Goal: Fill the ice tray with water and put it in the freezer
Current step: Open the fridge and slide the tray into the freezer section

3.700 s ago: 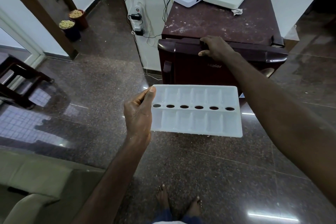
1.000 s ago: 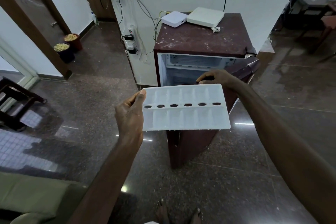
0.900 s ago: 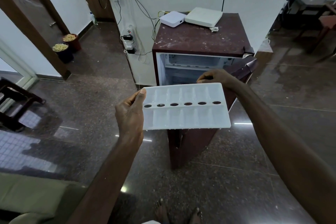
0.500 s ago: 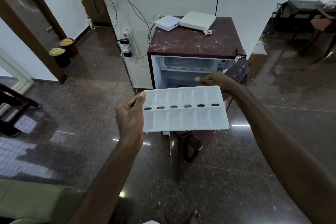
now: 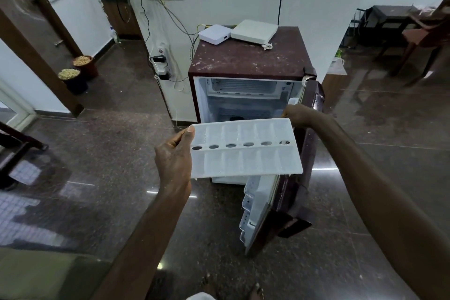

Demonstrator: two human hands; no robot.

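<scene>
My left hand point(image 5: 173, 161) grips the left short edge of a white ice tray point(image 5: 243, 162) and holds it roughly level at waist height, in front of a small maroon fridge point(image 5: 248, 61). The tray has two rows of cells and a middle line of round holes. Its door point(image 5: 289, 204) stands swung wide to the right. At the top of the white interior is the freezer compartment point(image 5: 243, 86). My right hand point(image 5: 302, 117) is curled on the door's top inner edge, just behind the tray's far right corner.
Two white boxes point(image 5: 253, 31) sit on the fridge top. Cables and a power strip point(image 5: 162, 63) hang on the wall to its left. Two pots point(image 5: 73, 78) stand by a door frame. Dark chairs point(image 5: 414, 36) are at far right, a couch arm at lower left.
The fridge door went from closed to wide open, pulled by my right hand. The view has backed away and risen. The tray stays in my left hand.
</scene>
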